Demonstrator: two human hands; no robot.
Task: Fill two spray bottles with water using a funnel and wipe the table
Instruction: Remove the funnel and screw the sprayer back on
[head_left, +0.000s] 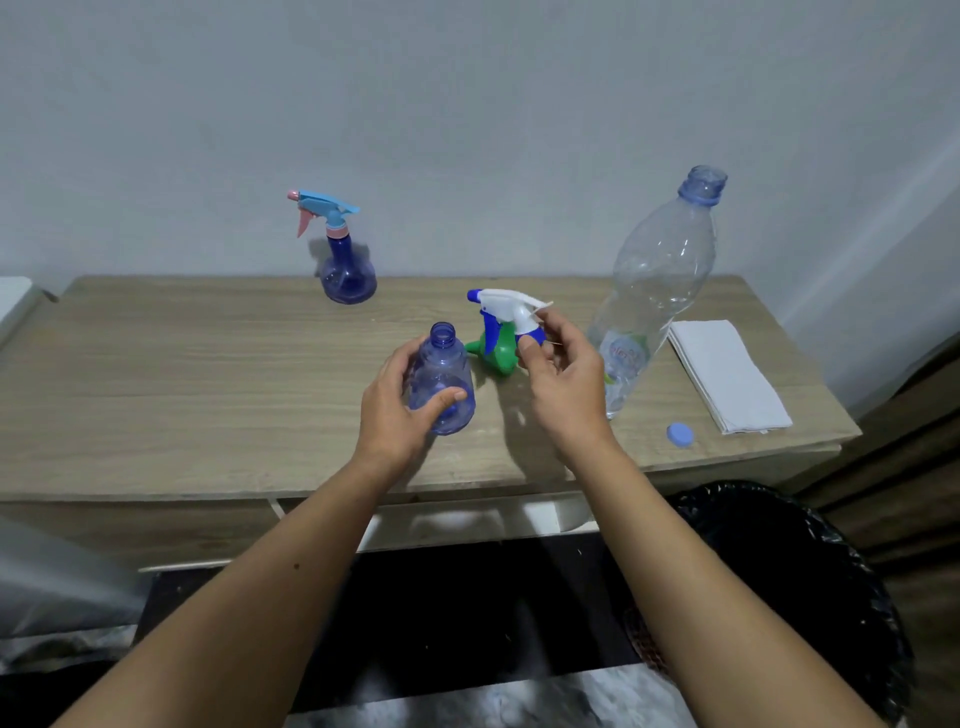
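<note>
- Two spray bottles counted: one capped (347, 270) at the desk's (208, 374) back edge, one open bottle (441, 382) mid-desk, gripped by the left hand (397, 410).
- Its trigger head (511, 309) is pinched by right hand (563, 379) fingers.
- One funnel (496, 353), one water bottle (654, 291), one cloth (727, 374), one cap (680, 434).
- Funnel probably gets seated next, no pouring yet.

Table (208, 395) bears bottles, funnel, cloth, cap.

Green funnel (496, 352) half hidden behind spray head (511, 307) and right hand (563, 382). Open spray bottle (441, 382) lower left side covered by left hand (397, 410). Label print on large water bottle (626, 356) too small to read. White object (13, 301) cut off at left edge. Dark bag (810, 597) cut off at bottom edge.
</note>
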